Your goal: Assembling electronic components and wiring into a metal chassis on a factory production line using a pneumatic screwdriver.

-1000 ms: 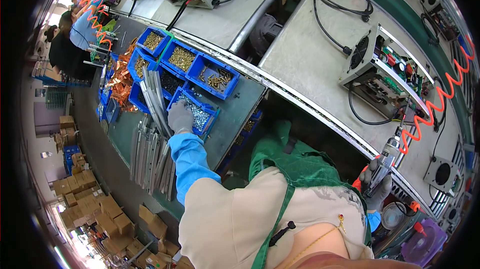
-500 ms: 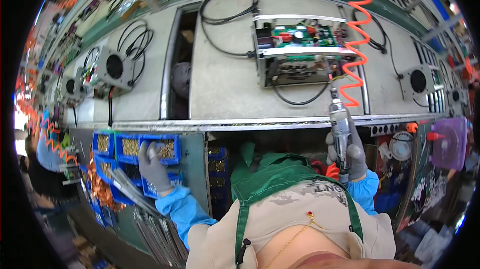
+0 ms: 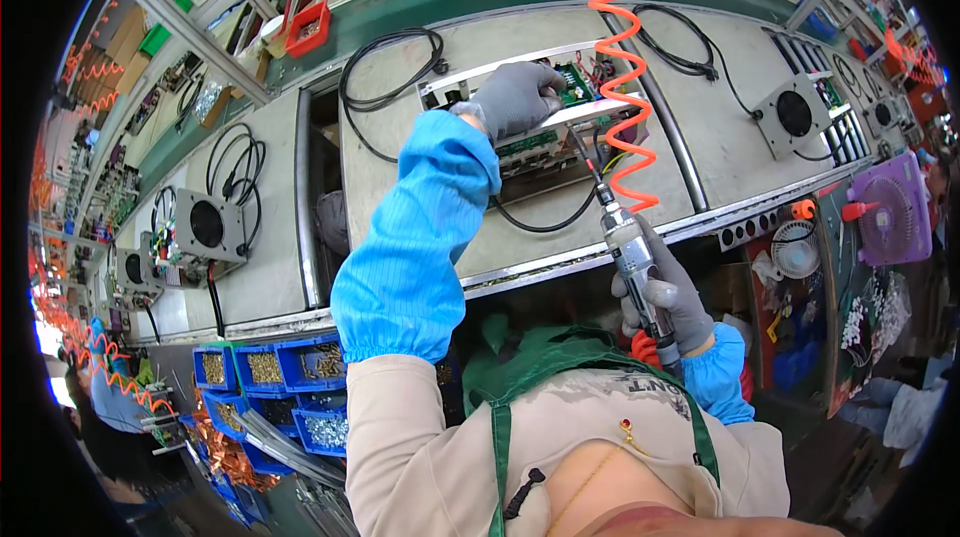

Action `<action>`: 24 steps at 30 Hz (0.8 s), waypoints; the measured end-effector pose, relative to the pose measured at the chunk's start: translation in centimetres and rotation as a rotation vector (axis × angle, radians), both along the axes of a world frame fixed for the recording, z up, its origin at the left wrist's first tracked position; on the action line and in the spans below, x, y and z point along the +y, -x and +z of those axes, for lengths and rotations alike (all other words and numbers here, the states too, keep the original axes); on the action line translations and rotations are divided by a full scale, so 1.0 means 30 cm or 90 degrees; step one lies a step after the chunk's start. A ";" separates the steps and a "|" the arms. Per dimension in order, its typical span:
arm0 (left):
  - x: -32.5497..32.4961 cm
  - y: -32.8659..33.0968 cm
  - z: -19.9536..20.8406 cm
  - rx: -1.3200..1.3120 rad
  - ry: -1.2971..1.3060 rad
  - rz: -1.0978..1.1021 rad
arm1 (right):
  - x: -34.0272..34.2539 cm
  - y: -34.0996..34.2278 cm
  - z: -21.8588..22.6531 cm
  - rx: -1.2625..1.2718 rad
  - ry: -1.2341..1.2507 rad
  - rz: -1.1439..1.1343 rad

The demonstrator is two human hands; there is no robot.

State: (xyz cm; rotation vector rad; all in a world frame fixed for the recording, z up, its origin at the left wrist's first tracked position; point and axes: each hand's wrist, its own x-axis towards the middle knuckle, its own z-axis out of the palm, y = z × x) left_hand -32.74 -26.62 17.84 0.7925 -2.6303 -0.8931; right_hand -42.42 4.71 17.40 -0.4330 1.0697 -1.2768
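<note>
My right hand (image 3: 675,297), in a grey glove, is wrapped round a silver power screwdriver (image 3: 630,249). Its bit points up and away, toward the front of a metal-framed electronic unit (image 3: 535,159) with a green circuit board (image 3: 577,87). My left hand (image 3: 515,99), also gloved, reaches over that unit, its fingers bent down at the board beside the frame's front metal rail. Whatever lies between those fingertips is hidden. A blue sleeve covers the left forearm and hides part of the unit's left side.
An orange coiled hose (image 3: 622,67) hangs down in front of the unit's right side. Black cables (image 3: 350,87) loop on the grey bench (image 3: 400,227). Blue bins (image 3: 265,367) of small metal parts stand lower left. Fan units (image 3: 795,113) sit to both sides.
My left hand has moved from the blue bins up and right onto the electronic unit. The right hand still grips the screwdriver, now tilted toward the upper left. The whole view has turned.
</note>
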 end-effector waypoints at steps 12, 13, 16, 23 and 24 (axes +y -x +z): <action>-0.055 0.042 0.000 -0.050 -0.142 -0.029 | 0.002 0.007 0.001 -0.008 0.012 0.004; -0.058 0.043 0.000 -0.049 -0.157 -0.032 | 0.001 0.006 0.001 -0.007 0.014 0.002; -0.042 0.060 0.016 -0.063 -0.174 -0.023 | 0.006 0.007 -0.006 -0.004 0.014 0.000; -0.022 0.032 0.009 -0.030 -0.207 -0.038 | 0.010 -0.001 -0.009 -0.015 0.008 -0.001; -0.015 0.022 0.010 -0.029 -0.206 -0.040 | 0.012 0.000 -0.008 -0.013 0.004 -0.003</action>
